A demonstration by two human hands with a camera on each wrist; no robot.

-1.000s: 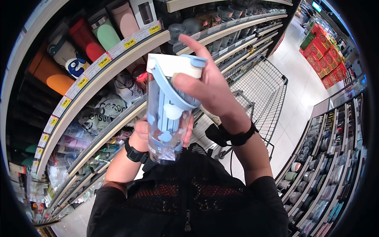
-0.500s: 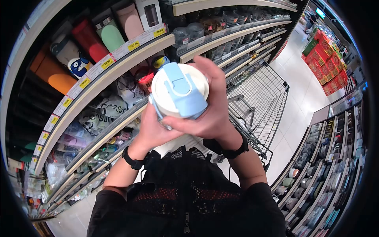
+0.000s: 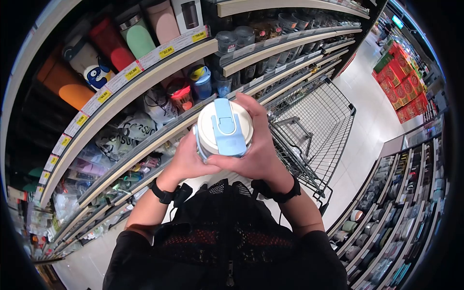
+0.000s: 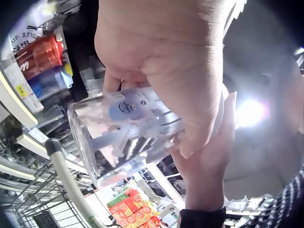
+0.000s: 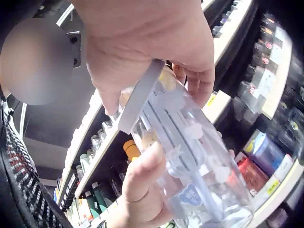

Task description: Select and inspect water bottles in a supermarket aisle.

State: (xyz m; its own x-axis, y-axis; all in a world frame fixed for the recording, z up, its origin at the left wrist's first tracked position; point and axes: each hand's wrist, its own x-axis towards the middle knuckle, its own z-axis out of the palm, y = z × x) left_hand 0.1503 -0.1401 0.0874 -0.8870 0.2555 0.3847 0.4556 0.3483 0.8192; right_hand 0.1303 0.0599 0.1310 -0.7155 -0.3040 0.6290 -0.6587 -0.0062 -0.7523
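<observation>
A clear plastic water bottle (image 5: 190, 152) with a white lid and pale blue flap (image 3: 225, 126) is in both hands, its top facing up toward the head camera. My left hand (image 3: 186, 155) wraps the bottle's body, its thumb and fingers curled round the side. My right hand (image 3: 261, 151) grips the top end near the lid from the other side, thumb across the front. In the left wrist view, the bottle's clear base (image 4: 85, 142) points away from the palm. A blue carry strap (image 5: 142, 97) crosses the right wrist view beside the right fingers.
Shelves with price tags (image 3: 130, 72) curve along the left, holding tumblers (image 3: 137, 36), red and blue cups (image 3: 200, 82) and glassware. A wire shopping cart (image 3: 314, 125) stands at the right. Beyond it are red boxes (image 3: 401, 87) on the floor. Another shelf (image 3: 386, 217) lines the lower right.
The bottle has turned from showing its side to showing its lid from above. My right hand has closed round its upper part, and the bottle has since moved slightly down and right.
</observation>
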